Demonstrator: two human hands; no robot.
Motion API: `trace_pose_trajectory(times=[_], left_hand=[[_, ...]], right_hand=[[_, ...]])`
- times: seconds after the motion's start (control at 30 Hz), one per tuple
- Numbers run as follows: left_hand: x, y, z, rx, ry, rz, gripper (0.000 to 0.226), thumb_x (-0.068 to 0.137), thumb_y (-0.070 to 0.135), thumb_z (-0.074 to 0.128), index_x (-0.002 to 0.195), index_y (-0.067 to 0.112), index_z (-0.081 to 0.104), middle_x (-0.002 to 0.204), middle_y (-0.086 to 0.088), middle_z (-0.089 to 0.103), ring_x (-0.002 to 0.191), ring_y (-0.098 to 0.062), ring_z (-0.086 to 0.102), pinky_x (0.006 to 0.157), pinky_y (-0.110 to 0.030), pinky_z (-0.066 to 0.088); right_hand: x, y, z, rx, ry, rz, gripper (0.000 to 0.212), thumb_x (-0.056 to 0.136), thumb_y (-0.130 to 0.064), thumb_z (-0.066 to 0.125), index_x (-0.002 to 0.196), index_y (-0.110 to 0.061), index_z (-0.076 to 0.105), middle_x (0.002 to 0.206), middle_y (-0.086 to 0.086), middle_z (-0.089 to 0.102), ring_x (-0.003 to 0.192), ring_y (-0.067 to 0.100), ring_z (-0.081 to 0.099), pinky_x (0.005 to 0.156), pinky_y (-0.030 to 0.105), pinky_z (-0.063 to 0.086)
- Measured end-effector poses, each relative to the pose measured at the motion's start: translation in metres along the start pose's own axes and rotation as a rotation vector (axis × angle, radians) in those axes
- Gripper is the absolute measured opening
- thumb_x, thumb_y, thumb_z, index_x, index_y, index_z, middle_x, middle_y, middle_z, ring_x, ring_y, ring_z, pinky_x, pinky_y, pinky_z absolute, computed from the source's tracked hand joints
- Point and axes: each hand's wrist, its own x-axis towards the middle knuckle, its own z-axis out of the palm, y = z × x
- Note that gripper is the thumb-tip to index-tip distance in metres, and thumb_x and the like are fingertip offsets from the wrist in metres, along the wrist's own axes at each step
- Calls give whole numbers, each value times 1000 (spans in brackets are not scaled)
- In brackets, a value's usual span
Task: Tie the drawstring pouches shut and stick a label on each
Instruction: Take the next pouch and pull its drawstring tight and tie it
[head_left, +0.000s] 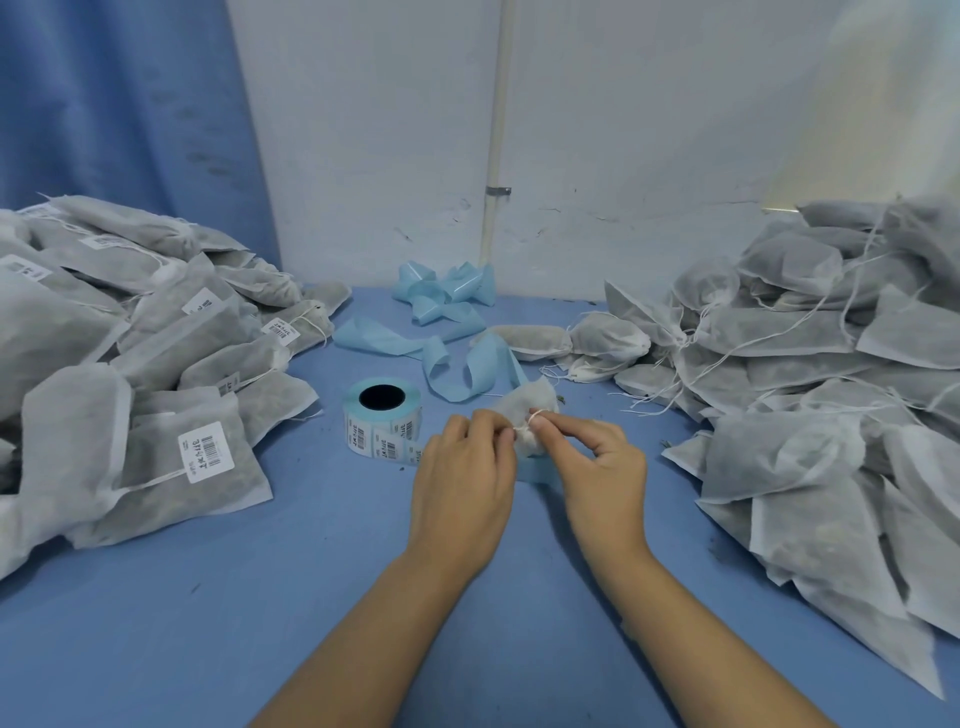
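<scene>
The pouch (531, 401) sits at the centre of the blue tabletop (260, 597), directly ahead of both hands, with its body projecting away from the person beyond the fingertips. Its gathered neck lies between the two hands.

The left hand (462, 467) has its fingers curled and pinches the neck of the pouch from the left. The right hand (597, 467) pinches the white drawstring (537, 414) at the neck; a loop of it passes over one fingertip.

The label roll (382, 421) stands just beside the left hand, on its left. Loose blue backing strip (457, 364) lies behind the pouch.

A pile of labelled pouches (130, 364) occupies the left of the tabletop. A pile of unlabelled pouches (831, 389) occupies the right, well apart from the hands.
</scene>
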Motion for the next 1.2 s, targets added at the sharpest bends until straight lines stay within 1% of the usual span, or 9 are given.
trace_pose_trajectory(times=[0.23,0.4,0.47,0.53,0.67,0.77,0.9,1.03,1.2], left_hand=[[2,-4,-1,-107,92,-131,12,97,25,45,94,18,53,97,-4,61,93,-24,52,78,-32,35],[1,-1,-4,80,194,113,8,91,18,60,91,12,66,105,2,68,96,-18,52,82,-31,33],[1,-1,-2,99,219,203,8,88,16,61,88,11,67,102,3,69,92,-15,52,80,-29,35],[-1,0,-2,-63,150,165,7,92,13,59,92,11,65,97,8,65,85,-4,49,78,-19,37],[-3,7,1,-499,-24,-137,11,97,19,52,90,26,57,66,12,60,58,-1,54,58,-10,39],[-3,11,2,-615,-38,-185,15,98,17,50,84,24,53,57,11,62,46,-2,53,51,-11,40],[-1,11,0,-623,-70,-146,15,98,16,50,87,24,56,78,11,68,68,0,62,66,-15,48],[3,7,-3,-499,-85,-36,16,98,15,50,94,28,58,92,12,66,83,1,61,78,-17,47],[6,-3,-1,-347,-76,62,12,98,16,49,103,19,60,95,14,61,86,0,55,77,-15,42]], right_hand=[[-4,-4,4,-201,-122,-181,7,78,-24,76,80,-30,76,82,-19,71,99,2,47,87,15,39],[-5,-2,5,-347,-74,-263,3,79,-23,77,81,-25,78,83,-16,69,96,13,47,90,38,42],[-4,-1,5,-370,-49,-277,3,79,-21,77,79,-25,76,83,-16,67,95,12,46,89,35,42],[-5,-1,6,-360,-49,-279,7,79,-18,77,77,-24,74,83,-17,66,95,11,47,86,26,41],[-6,-4,9,-183,-55,-148,20,77,-10,74,71,-26,65,93,-13,54,92,12,53,75,24,46],[-5,-5,9,-23,-87,2,20,78,-6,72,70,-22,63,100,-4,45,82,3,54,74,23,49],[-2,-6,9,284,-174,231,13,78,-6,69,69,-12,61,88,11,61,74,8,59,65,14,46],[2,-8,6,425,-235,337,6,65,-22,63,65,-18,66,65,-7,64,60,1,55,55,14,38],[4,-10,4,503,-225,365,21,79,-11,60,61,-20,68,66,-8,62,61,1,54,58,18,37]])
